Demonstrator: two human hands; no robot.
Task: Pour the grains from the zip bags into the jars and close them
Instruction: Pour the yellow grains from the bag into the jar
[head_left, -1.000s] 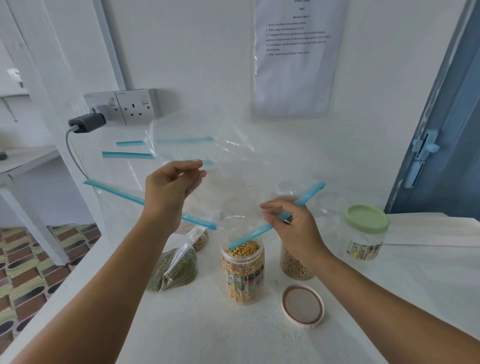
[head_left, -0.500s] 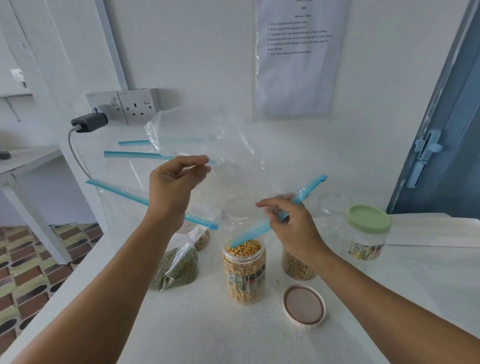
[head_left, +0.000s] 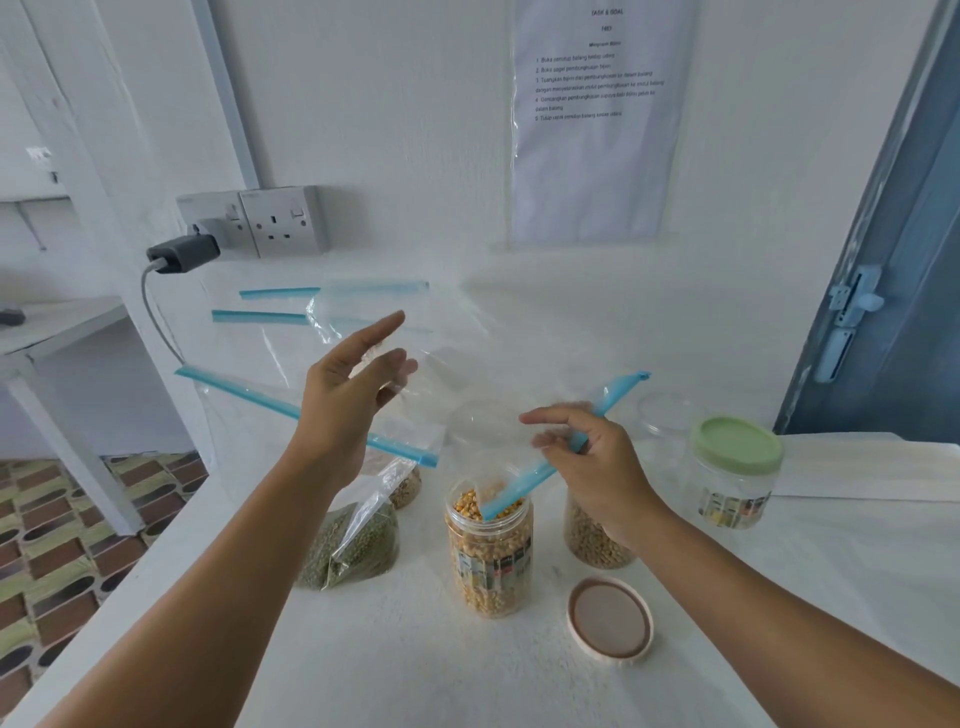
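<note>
Above the corn jar (head_left: 490, 545) my right hand (head_left: 597, 467) pinches the empty zip bag's (head_left: 467, 415) blue strip; left hand (head_left: 353, 395), fingers spread, hovers w/ nothing gripped.

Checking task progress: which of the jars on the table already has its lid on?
The jar with the green lid at far right. The corn jar and the brown-grain jar behind the right hand stand open.

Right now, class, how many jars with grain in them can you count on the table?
2 for certain: the corn jar, open at centre, and a brown-grain jar behind the right hand. More grain shows behind the green-bean bag; it may be a third jar.
</note>
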